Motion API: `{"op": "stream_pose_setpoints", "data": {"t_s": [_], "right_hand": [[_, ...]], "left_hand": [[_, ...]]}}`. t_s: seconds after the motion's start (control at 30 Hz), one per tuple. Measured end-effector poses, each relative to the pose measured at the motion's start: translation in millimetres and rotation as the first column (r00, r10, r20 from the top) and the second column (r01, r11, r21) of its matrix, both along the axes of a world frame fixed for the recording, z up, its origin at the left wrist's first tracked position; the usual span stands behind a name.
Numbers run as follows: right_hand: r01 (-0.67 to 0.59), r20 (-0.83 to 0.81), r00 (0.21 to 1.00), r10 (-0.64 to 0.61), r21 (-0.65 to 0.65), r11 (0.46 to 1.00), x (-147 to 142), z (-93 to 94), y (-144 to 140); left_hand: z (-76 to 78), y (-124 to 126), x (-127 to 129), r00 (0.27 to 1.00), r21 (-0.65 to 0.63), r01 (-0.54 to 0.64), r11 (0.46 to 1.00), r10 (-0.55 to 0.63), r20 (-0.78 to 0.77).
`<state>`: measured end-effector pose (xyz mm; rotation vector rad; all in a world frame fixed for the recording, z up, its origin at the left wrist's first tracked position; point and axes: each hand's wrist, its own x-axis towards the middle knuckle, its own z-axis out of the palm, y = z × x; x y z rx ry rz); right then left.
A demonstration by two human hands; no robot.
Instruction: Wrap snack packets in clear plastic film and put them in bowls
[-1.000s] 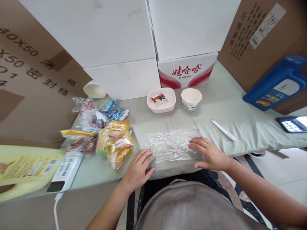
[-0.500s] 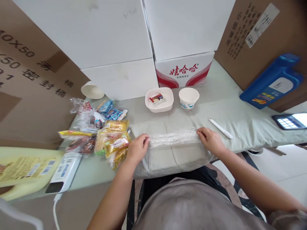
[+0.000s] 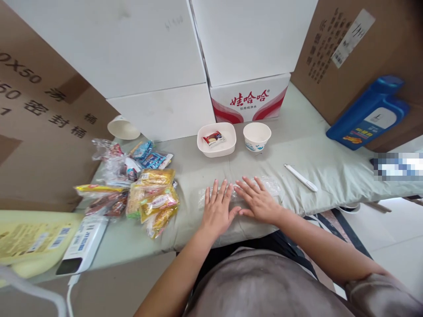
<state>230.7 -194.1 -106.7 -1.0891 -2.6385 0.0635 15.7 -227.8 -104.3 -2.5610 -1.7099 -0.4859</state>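
Legible text, recorded from my position:

- White carton with red wave print (image 3: 250, 99), straight ahead of me: red brand characters 娃哈哈. A smaller dark line sits beneath them, too small for me to read.
- Brown carton on my left (image 3: 42, 110): dark print "0X50" on the upper line, "50" and further Chinese characters below, then 密封桶 on the next line; a "1" shows at the picture's edge.
- Brown carton on my right (image 3: 340, 44): columns of dark print and a white barcode label, neither readable.
- Blue jug (image 3: 368, 114), yellow jug (image 3: 26, 240), snack packets (image 3: 155, 198): labels present, text illegible.
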Motion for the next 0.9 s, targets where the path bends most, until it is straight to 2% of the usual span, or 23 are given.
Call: {"op": "stream_pose_setpoints", "data": {"t_s": [0.07,0.13,0.2,0.3,0.4,0.47,0.53,0.63,0.73,0.8,0.83,0.9], "right_hand": [[-0.011,0.083,0.996,0.015,-0.058,0.998,-0.7,-11.5,1.2],[0.089,0.133,0.988,-0.077,-0.086,0.992,12.8,-20.1,2.5],[0.174,0.157,0.974,-0.161,-0.072,0.982,34.8,-23.4,-0.3],[0.202,0.149,0.969,-0.198,-0.015,0.979,65.3,-22.6,-17.6],[0.196,0.111,0.974,-0.198,0.027,0.980,81.0,-23.1,-47.8],[0.198,0.059,0.978,-0.199,0.029,0.980,85.5,-23.7,-68.9],[0.179,-0.021,0.984,-0.178,0.018,0.984,88.3,-20.5,-85.4],[0.100,-0.147,0.984,-0.098,0.002,0.995,89.4,-0.3,-96.5],[-0.092,-0.259,0.964,0.067,-0.085,0.992,82.5,36.5,-89.5],[-0.263,-0.356,0.917,0.180,-0.200,0.944,71.5,60.9,-74.9],[-0.320,-0.402,0.894,0.197,-0.264,0.910,64.1,70.3,-64.7],[-0.314,-0.447,0.886,0.123,-0.384,0.868,45.3,79.7,-39.9]], "left_hand": [[-12.6,0.5,4.9,0.996,-0.112,-0.037,0.993,0.027,-0.089],[-21.0,1.8,1.9,0.990,-0.171,-0.069,0.983,0.047,-0.130],[-22.6,2.5,-3.5,0.989,-0.188,-0.068,0.980,0.041,-0.139],[-15.8,-1.1,-3.2,0.992,-0.144,-0.065,0.987,0.048,-0.120],[-8.6,-14.1,13.0,0.995,-0.060,-0.075,0.995,0.071,-0.066],[-7.6,-26.7,28.3,1.000,-0.030,-0.009,1.000,0.008,-0.017],[-9.5,-38.3,40.9,0.993,-0.035,0.115,0.993,-0.114,0.035],[-13.4,-47.0,46.0,0.953,-0.046,0.280,0.959,-0.272,0.130],[-14.6,-46.6,36.7,0.902,-0.025,0.385,0.923,-0.370,0.223],[-14.7,-45.8,29.1,0.866,-0.020,0.442,0.897,-0.420,0.270],[-15.0,-45.7,26.2,0.852,-0.027,0.459,0.888,-0.431,0.297],[-17.0,-46.5,22.9,0.833,-0.049,0.460,0.886,-0.412,0.368]]}}
